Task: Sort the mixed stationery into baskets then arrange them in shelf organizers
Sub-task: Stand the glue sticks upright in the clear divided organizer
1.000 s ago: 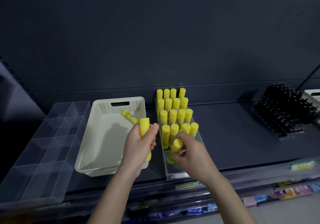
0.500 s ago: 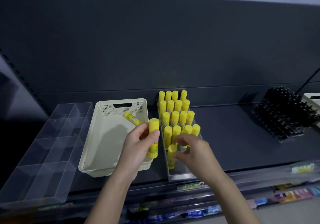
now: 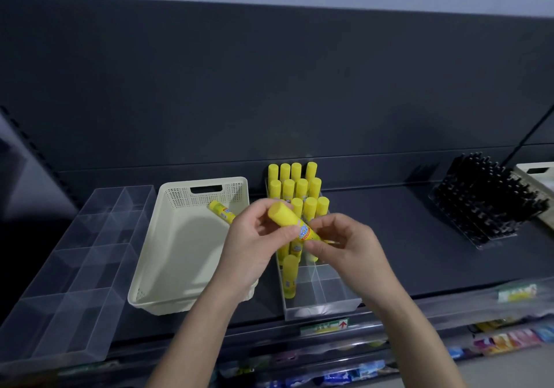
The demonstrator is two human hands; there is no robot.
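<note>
Glue stick (image 3: 295, 225) hangs tilted over the clear organizer (image 3: 329, 308): left hand (image 3: 251, 249) grips its capped end, right hand (image 3: 350, 246) pinches the base, probably turning it cap-up for a slot. Standing sticks (image 3: 295, 183) pack the back rows; front cells offer open room. One spare stick (image 3: 222, 212) lies in the cream basket (image 3: 180, 267) alongside.

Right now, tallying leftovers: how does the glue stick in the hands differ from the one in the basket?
Left hand and right hand grip the held glue stick; the basket glue stick lies untouched in the cream basket. The held glue stick is above the clear organizer; the basket glue stick, left of it. Both yellow.
</note>
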